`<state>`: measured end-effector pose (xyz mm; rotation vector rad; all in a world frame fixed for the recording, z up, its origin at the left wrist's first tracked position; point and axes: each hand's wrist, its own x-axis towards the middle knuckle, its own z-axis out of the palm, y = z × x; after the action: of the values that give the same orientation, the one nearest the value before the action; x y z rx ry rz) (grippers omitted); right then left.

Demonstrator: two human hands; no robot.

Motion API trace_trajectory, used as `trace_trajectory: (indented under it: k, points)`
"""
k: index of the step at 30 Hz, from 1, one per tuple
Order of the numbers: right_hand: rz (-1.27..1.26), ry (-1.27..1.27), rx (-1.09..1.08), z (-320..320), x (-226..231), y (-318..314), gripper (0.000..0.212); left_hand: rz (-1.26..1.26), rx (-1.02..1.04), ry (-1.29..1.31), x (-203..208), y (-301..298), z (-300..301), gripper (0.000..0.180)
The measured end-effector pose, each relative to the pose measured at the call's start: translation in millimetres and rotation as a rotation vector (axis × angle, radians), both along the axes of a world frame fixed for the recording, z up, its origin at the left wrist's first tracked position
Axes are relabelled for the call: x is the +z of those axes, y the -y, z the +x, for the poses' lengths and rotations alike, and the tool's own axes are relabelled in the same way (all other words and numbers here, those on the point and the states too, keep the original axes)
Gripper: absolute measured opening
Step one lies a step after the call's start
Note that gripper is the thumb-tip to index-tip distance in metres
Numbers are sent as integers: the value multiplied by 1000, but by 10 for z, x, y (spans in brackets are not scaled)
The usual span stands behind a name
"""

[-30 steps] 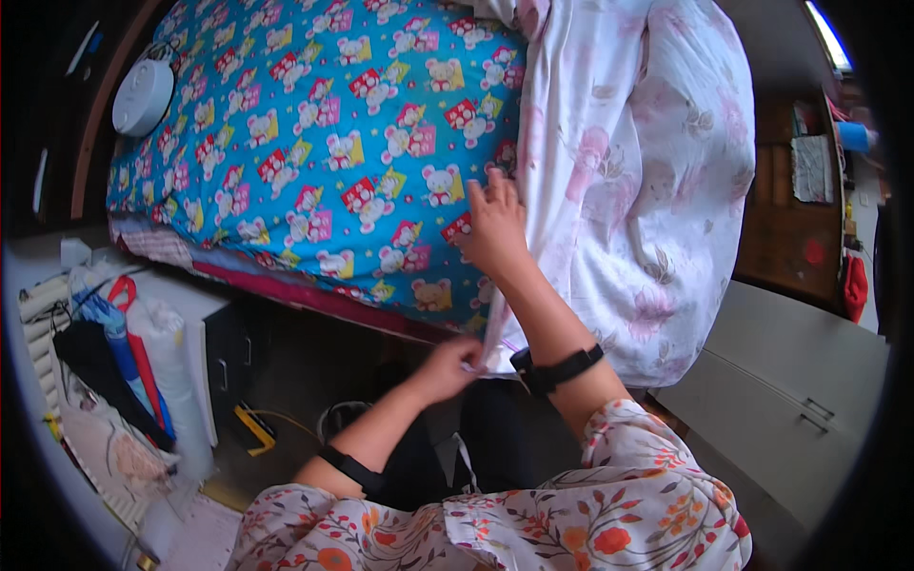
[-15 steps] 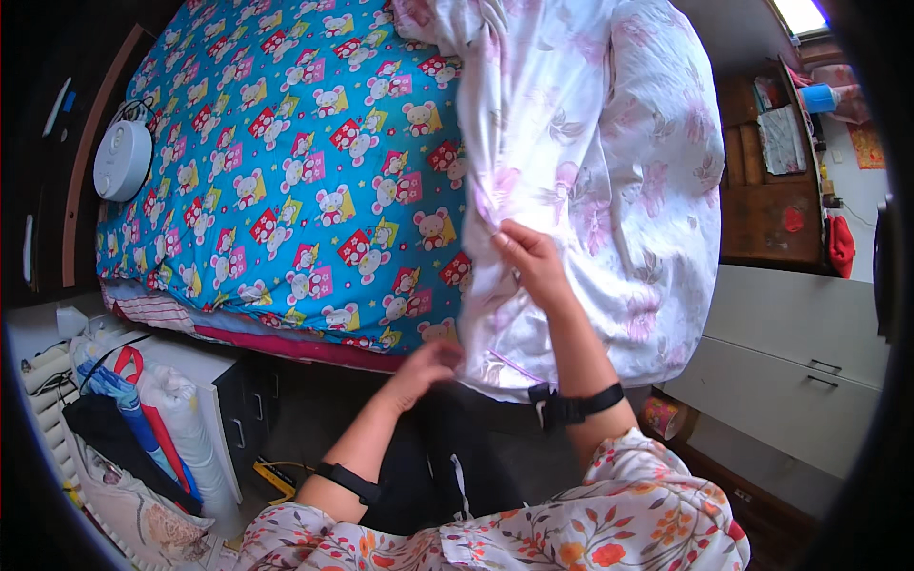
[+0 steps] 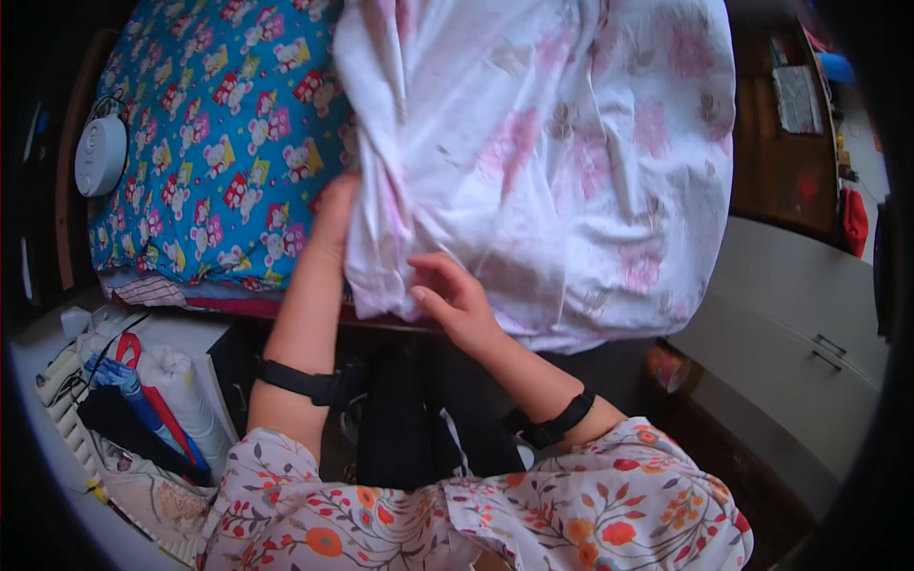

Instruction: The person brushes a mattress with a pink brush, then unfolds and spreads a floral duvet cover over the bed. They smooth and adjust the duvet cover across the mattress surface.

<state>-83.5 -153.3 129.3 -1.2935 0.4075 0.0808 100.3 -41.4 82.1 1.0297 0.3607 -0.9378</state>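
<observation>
A white quilt [image 3: 533,181] with pink and grey flowers covers the middle and right of the bed, its near end bunched in folds. To its left, a blue sheet [image 3: 205,143] printed with cartoon mice lies over the mattress. My left hand [image 3: 335,211] is against the quilt's left edge, where that edge meets the sheet; its fingers are blurred and tucked out of sight. Just right of the quilt's folded near corner, my right hand [image 3: 455,300] is open, thumb and fingers apart and slightly curved, with nothing in it.
A round white device [image 3: 100,157] sits at the bed's left edge. Lower left are a white cabinet [image 3: 181,333] and a rack [image 3: 71,419] with bags and rolled items. On the right stand white drawers [image 3: 771,324] and a brown wooden cabinet [image 3: 776,181].
The quilt's left edge has shifted left over the blue sheet. My right hand has let go of the quilt and come down nearer. My left hand has moved up to the edge.
</observation>
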Motion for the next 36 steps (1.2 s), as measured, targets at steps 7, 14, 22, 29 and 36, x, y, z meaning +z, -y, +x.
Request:
trace_trajectory:
  k: [7, 14, 22, 29, 36]
  points:
    - [-889, -319, 380, -1019, -271, 135, 42, 412, 451, 237, -280, -1098, 108, 40]
    - [-1267, -338, 364, -845, -857, 31, 51, 343, 708, -97, -308, -1504, -446, 49]
    - [-1232, -321, 403, -936, -1036, 20, 11, 166, 405, -183, -194, -1605, -461, 61]
    - [-774, -431, 1039, -1511, -739, -370, 12, 3, 330, -210, -325, -1978, -120, 55]
    - [-669, -684, 324, -1498, -1151, -957, 23, 38, 373, -188, -500, -2667, -120, 48]
